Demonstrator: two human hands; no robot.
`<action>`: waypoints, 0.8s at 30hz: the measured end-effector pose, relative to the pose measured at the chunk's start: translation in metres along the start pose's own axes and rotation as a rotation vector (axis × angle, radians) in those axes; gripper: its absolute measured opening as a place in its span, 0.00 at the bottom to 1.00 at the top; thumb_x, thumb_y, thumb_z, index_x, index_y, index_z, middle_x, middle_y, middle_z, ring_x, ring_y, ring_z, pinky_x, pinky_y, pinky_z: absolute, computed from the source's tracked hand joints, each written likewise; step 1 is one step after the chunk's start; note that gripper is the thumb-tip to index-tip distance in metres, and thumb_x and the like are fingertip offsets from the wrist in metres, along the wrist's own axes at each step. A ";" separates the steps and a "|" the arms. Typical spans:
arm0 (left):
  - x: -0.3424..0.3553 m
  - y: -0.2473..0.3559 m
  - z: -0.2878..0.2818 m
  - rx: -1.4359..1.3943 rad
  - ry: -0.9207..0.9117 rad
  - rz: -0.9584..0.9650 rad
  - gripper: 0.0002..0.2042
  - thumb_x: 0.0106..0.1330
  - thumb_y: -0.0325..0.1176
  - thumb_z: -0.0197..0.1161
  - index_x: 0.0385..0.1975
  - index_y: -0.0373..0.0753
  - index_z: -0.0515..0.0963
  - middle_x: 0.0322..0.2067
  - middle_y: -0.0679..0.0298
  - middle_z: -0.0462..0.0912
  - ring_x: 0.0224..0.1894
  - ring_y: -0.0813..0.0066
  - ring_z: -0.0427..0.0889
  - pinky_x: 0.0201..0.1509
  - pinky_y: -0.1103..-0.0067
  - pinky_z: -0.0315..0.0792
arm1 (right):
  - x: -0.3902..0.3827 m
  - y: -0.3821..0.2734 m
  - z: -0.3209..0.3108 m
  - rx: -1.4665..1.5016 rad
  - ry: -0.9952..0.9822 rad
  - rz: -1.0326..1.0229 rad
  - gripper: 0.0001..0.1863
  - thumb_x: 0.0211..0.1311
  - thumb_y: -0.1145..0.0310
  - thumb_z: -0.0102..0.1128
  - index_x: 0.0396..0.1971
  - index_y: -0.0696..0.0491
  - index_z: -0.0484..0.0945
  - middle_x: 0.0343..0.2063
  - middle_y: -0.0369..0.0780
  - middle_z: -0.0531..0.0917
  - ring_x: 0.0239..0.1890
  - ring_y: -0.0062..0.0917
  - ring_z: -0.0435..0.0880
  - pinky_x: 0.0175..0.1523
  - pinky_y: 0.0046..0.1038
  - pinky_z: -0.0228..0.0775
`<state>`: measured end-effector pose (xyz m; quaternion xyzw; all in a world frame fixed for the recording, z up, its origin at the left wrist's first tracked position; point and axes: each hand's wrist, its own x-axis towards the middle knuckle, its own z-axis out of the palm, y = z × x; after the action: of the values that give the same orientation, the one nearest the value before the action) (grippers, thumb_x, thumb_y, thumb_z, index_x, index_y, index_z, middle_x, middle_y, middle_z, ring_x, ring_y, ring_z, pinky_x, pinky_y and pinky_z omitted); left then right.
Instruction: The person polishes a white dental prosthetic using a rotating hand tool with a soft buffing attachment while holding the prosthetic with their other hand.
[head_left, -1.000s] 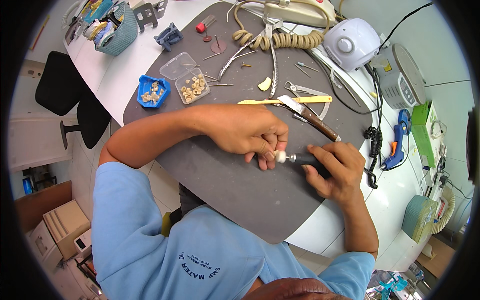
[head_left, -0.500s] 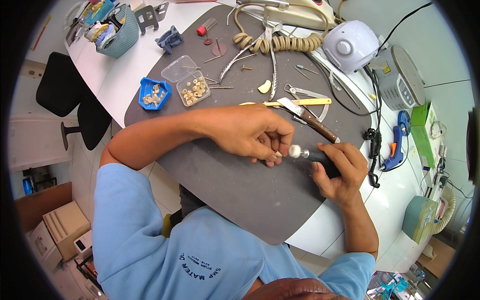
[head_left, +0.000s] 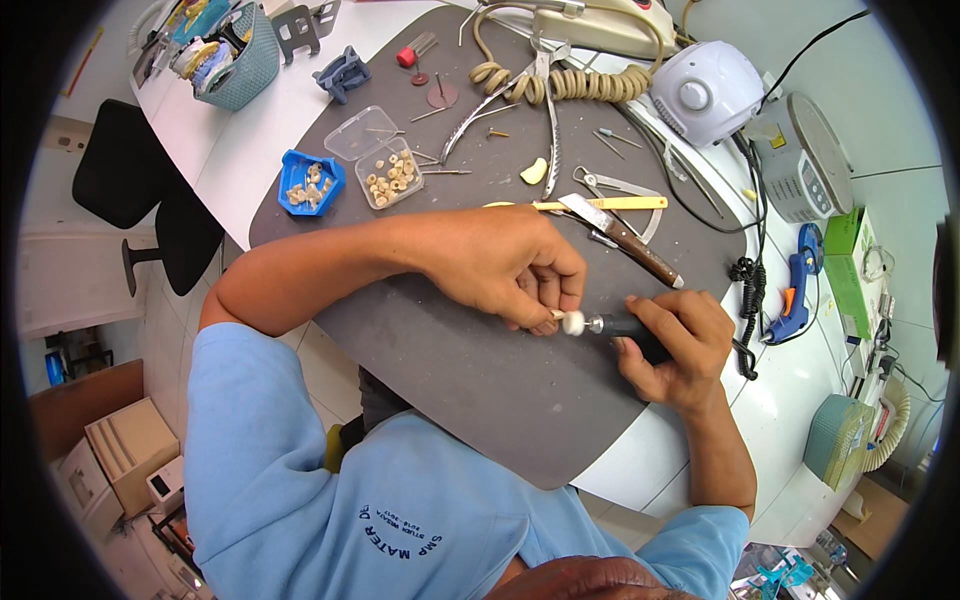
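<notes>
Left hand: thumb and fingertips pinched together, no gap to speak of, and between them we make out a sliver of a small pale piece, most of it hidden. Right hand: thumb and fingers closed round a dark hand tool. Its round white head sits right at the piece; we cannot tell whether they touch, or whether it spins. To do this well, we judge, we want a firm pinch, fingertips clear of the head, light pressure, and small turns of the piece. Materials: the head looks soft, perhaps felt, on a shiny metal neck; the tool's barrel seems smooth. Both hands are over a flat grey mat. Beyond the left forearm we note a clear plastic box of stubby pale pieces, beside a blue angular tray of irregular bits; just beyond the right hand, a wooden-handled knife crosses a thin yellow stick.
</notes>
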<state>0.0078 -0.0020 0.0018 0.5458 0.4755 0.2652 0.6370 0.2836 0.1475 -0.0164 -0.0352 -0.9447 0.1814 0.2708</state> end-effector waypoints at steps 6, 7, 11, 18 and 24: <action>0.000 0.003 -0.001 0.003 -0.007 -0.030 0.10 0.70 0.25 0.74 0.48 0.31 0.88 0.39 0.59 0.96 0.39 0.78 0.95 0.47 0.81 0.87 | 0.002 -0.003 -0.001 -0.023 -0.036 -0.013 0.19 0.46 0.59 0.82 0.39 0.50 0.93 0.27 0.34 0.83 0.25 0.27 0.78 0.31 0.31 0.64; 0.000 0.002 -0.001 0.010 -0.004 -0.025 0.10 0.70 0.25 0.74 0.48 0.30 0.88 0.39 0.59 0.96 0.39 0.78 0.95 0.47 0.81 0.87 | 0.003 -0.003 0.000 -0.032 -0.039 -0.017 0.19 0.46 0.60 0.82 0.40 0.50 0.93 0.27 0.33 0.83 0.25 0.26 0.78 0.31 0.31 0.65; 0.000 0.001 0.000 0.018 -0.002 -0.014 0.10 0.70 0.25 0.74 0.48 0.30 0.87 0.39 0.59 0.96 0.40 0.78 0.95 0.48 0.81 0.87 | 0.003 -0.005 0.000 -0.058 -0.040 -0.013 0.19 0.47 0.59 0.82 0.41 0.49 0.93 0.27 0.33 0.83 0.25 0.26 0.78 0.32 0.32 0.65; 0.000 0.001 0.000 0.027 -0.003 -0.023 0.09 0.70 0.25 0.73 0.47 0.30 0.87 0.39 0.59 0.96 0.41 0.78 0.95 0.49 0.81 0.87 | 0.004 -0.004 -0.001 -0.047 -0.060 -0.013 0.19 0.47 0.59 0.83 0.41 0.49 0.94 0.28 0.33 0.83 0.25 0.27 0.78 0.32 0.32 0.65; 0.000 0.000 0.000 0.033 -0.001 -0.023 0.09 0.70 0.25 0.74 0.47 0.30 0.87 0.38 0.60 0.95 0.41 0.79 0.95 0.49 0.81 0.87 | 0.004 -0.004 -0.001 -0.047 -0.067 -0.004 0.20 0.48 0.59 0.84 0.42 0.49 0.94 0.28 0.33 0.83 0.26 0.26 0.78 0.32 0.32 0.65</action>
<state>0.0081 -0.0024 0.0014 0.5509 0.4855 0.2496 0.6313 0.2806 0.1443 -0.0121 -0.0335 -0.9574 0.1595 0.2385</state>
